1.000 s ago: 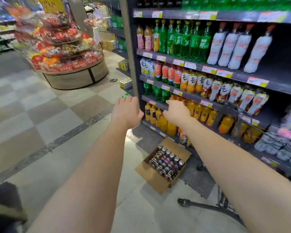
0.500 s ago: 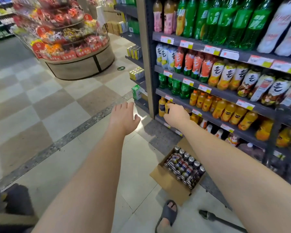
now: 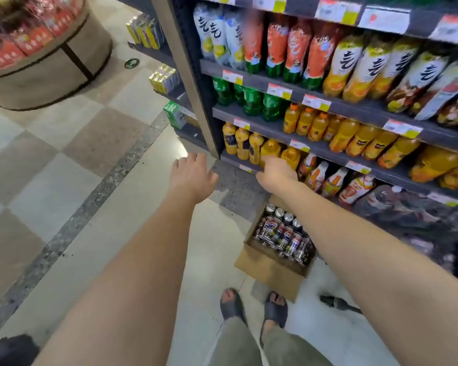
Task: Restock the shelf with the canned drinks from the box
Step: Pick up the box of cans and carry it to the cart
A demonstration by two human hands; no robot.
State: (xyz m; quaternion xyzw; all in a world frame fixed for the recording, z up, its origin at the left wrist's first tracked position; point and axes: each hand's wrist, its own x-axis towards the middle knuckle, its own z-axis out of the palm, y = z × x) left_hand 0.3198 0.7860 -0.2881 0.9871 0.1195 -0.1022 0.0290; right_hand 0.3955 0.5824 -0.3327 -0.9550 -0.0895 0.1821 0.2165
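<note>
This is a supermarket or grocery shop aisle. A tall dark grey metal shelf unit carries rows of orange plastic juice bottles and green plastic bottles, with white-and-yellow price tags along each edge. A round beige display stand stacked with red packets stands on the checkered tile floor, and an open brown cardboard box of drink cans sits by the shelf.

My left hand is extended over the floor, fingers spread, holding nothing. My right hand is at the front edge of a low shelf, before the orange bottles; its grip is hidden. The open box sits on the floor beneath my right forearm, packed with upright cans. My sandals stand just beside it.
</note>
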